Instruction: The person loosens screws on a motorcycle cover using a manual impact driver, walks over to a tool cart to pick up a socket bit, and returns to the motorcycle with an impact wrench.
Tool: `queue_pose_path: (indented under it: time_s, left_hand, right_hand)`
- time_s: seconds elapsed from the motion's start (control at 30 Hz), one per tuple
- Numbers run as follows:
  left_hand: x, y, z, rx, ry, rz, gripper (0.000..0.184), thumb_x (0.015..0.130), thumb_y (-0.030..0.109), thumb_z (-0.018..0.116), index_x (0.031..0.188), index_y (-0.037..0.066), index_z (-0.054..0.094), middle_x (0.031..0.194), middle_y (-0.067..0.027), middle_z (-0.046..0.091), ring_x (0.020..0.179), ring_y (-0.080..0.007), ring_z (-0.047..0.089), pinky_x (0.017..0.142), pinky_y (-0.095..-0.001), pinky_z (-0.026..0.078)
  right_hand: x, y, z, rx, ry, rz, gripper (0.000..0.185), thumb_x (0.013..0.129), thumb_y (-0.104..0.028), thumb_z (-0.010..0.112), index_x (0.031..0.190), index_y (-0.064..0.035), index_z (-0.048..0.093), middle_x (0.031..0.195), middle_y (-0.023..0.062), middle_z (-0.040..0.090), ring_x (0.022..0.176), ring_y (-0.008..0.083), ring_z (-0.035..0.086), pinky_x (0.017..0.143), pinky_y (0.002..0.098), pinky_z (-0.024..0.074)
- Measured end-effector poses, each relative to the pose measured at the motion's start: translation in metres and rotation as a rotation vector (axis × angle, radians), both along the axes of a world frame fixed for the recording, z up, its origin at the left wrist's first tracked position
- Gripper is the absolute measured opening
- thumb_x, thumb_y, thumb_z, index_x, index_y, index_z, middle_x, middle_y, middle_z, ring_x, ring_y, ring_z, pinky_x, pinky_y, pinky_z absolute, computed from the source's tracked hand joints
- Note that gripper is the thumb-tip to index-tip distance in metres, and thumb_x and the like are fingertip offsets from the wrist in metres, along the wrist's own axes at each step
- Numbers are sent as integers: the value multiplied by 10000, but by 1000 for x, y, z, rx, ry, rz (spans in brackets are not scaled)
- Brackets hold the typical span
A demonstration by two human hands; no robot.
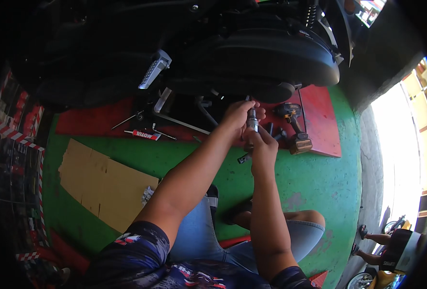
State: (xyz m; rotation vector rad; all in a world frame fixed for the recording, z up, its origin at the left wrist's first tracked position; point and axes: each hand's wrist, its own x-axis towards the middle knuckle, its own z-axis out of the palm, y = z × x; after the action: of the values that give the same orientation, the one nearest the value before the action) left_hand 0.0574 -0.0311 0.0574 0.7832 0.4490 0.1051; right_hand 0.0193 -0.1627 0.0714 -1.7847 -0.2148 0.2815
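L hand (239,116), R hand (264,146), on shiny metal cyl. (253,124)

Cardboard (100,185) left, drill (297,127) right — scooter (271,58) beyond both.

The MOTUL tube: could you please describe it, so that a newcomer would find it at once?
Start at the dark motorbike across the top, then look just below it at the red surface. Near its lower edge, above the cardboard, lies the MOTUL tube. Its red and white body with big lettering sets it apart from the slim tools beside it.
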Motion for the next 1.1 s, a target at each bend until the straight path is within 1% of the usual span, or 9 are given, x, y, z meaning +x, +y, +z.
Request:
queue_pose_path:
  time_s: [0.07,0.1,0.23,0.4,0.57,0.87,0.93,0.97,1.1]
  left_hand:
    - [1,0,-1,-2,-14,19,231,1022,206,535,1137,28,629,1041,-152,723,928,-253,721,817,-361,590]
    - [1,1,1,40,-8,7,252,1030,236,541,1143,24,617,1039,-157,722,928,-252,721,813,-360,593]
    - [-16,1,24,246,130,-81,347,1021,351,595,1119,19,571,954,-129,705,837,-214,704,716,-334,589]
    - [-19,-19,22,572,209,-174,422,936,407,720,1014,42,523,786,-69,599,674,-142,603,554,-288,497]
    - [-11,-14,16,355,156,-153,157,897,122,639,960,57,510,750,-65,586,650,-159,588,562,-317,501]
    - [-13,-10,2,35,-29,-154,108,874,81,605,940,70,520,743,-64,582,698,-213,605,712,-367,541]
    - [-13,-10,-1,-53,-70,-116,84,891,81,594,933,68,523,747,-69,585,722,-221,617,728,-381,553]
    - [-13,-8,-1,-82,-68,-136,78,894,88,598,930,63,532,752,-69,589,733,-225,624,740,-384,556]
    - [-23,-5,2,129,20,-236,240,918,261,716,886,61,588,737,-40,613,694,-181,639,690,-322,563]
  right_hand:
    - [4,-7,-24,888,678,76,268,949,-268,591,1085,-45,651,859,48,650,685,158,582,547,276,435]
    - [-6,-3,-7,1005,901,-16,231,950,-266,575,1084,-80,607,840,28,597,697,154,561,493,251,396]
    - [6,-1,-21,1079,994,169,202,955,-253,564,1055,-82,604,817,22,587,685,153,552,456,219,363]
    - [2,10,-19,787,711,-20,138,957,-215,558,957,-81,590,764,35,600,585,161,571,411,238,358]
    - [2,11,-18,690,547,-27,215,977,-203,550,913,-9,621,713,54,602,516,161,556,407,264,355]
    - [7,11,2,353,293,-48,216,919,-154,622,806,27,654,646,55,615,469,125,546,430,270,405]
    - [6,8,6,65,75,-8,237,889,-184,657,836,47,671,649,95,638,503,149,594,482,299,464]
    - [9,7,8,-109,-39,-3,274,880,-240,658,943,25,690,692,174,681,581,274,682,580,399,540]
    - [1,10,11,-590,-442,-34,340,895,-327,623,1067,-39,678,776,244,695,777,473,674,723,570,540]
